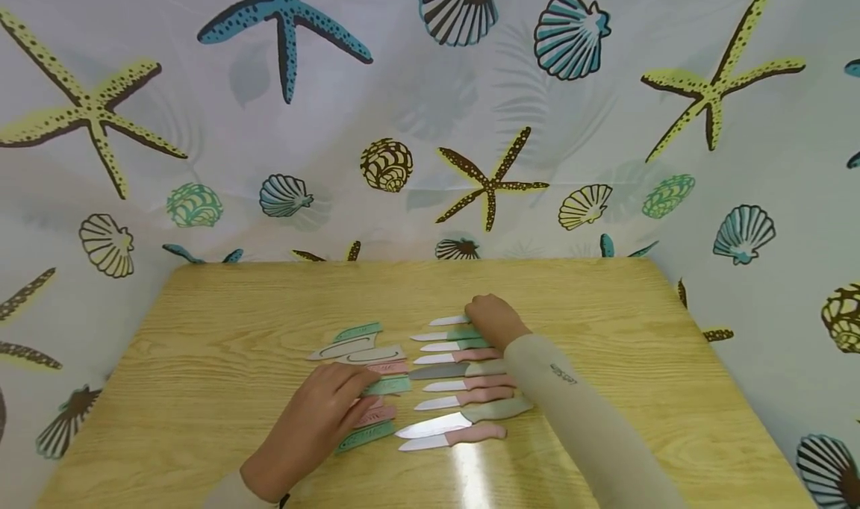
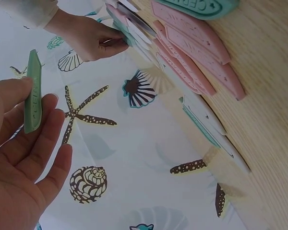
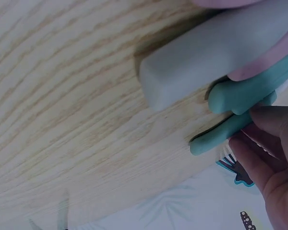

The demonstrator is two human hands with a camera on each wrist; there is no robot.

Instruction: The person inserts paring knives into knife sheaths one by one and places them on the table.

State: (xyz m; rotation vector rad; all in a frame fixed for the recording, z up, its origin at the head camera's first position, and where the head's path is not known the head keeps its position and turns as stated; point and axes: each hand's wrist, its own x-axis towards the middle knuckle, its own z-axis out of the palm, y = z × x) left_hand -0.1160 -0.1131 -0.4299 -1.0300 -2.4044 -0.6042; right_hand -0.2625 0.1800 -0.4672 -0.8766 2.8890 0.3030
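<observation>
My left hand (image 1: pixel 319 408) pinches a green knife sheath (image 2: pixel 33 91) between thumb and fingers, above a column of other sheaths. Pink sheaths (image 2: pixel 201 43) and ones with white undersides (image 1: pixel 366 356) lie under and beyond that hand. To the right, several knives lie in a row, blades pointing left. At the far end of this row my right hand (image 1: pixel 496 321) pinches the teal handle (image 3: pixel 211 139) of a small knife, whose white blade (image 1: pixel 449 320) sticks out leftward. A second teal handle (image 3: pixel 245 93) lies right beside its fingers.
Nearer knives have pink handles (image 1: pixel 477 433) and pale green handles (image 1: pixel 497 409); one blade is dark grey (image 1: pixel 440 372). All rest on a wood-grain table (image 1: pixel 222 330). A cloth (image 1: pixel 403 106) printed with starfish and shells hangs behind and beside the table.
</observation>
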